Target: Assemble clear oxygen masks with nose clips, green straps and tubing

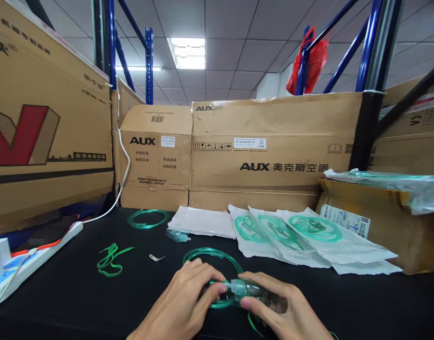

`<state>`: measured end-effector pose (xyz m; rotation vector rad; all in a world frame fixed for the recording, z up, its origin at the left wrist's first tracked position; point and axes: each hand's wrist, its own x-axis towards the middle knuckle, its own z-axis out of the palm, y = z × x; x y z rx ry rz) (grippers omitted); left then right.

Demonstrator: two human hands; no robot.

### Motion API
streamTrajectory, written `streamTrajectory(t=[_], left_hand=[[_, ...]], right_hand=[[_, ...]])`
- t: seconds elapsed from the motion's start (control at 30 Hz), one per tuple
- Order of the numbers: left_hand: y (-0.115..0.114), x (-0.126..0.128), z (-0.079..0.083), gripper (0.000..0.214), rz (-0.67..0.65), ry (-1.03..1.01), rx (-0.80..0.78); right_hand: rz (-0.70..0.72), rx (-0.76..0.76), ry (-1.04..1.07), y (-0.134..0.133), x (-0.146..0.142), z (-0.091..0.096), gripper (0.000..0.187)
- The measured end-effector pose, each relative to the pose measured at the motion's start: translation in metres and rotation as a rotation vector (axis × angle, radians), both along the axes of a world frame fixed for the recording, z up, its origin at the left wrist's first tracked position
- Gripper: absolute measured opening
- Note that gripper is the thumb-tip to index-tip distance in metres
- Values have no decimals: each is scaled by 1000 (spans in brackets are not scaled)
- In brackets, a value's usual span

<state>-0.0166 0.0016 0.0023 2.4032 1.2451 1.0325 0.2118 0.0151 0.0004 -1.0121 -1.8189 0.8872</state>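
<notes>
My left hand (183,304) pinches the end of a coiled green tube (211,255) at the near edge of the black table (78,293). My right hand (285,311) grips a clear plastic mask piece (250,289), and the tube end meets its connector between the two hands. Both hands are closed on these parts.
Three sealed white pouches (309,241) with green masks lie to the right, beside an empty flat pouch (202,221). A second tube coil (148,218), a small connector (177,235), a green strap (110,259) and a metal clip (156,258) lie to the left. Cardboard boxes (266,151) wall the back; another box (387,222) stands at right.
</notes>
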Motion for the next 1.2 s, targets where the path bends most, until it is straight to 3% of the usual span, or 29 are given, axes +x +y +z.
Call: streamTrajectory(t=[0.33,0.57,0.73,0.93,1.03,1.2], left_hand=[[1,-3,-1,22,-100,32,82],[-3,0,-3,17,-61,79,167],[-1,7,-17,20,-20,59,300],[6,15,-36,20,19,-87,327],[4,13,-33,16,6,-118,337],[-3,7,-16,17,-50,-133,217]], right_hand=[[-26,11,18,-7,0,4,25],[-41,30,24,-9,1,2,25],[16,-37,26,-3,6,1,28],[29,-123,78,-3,3,4,28],[33,-144,96,-4,0,6,26],[86,-150,65,-10,1,12,19]])
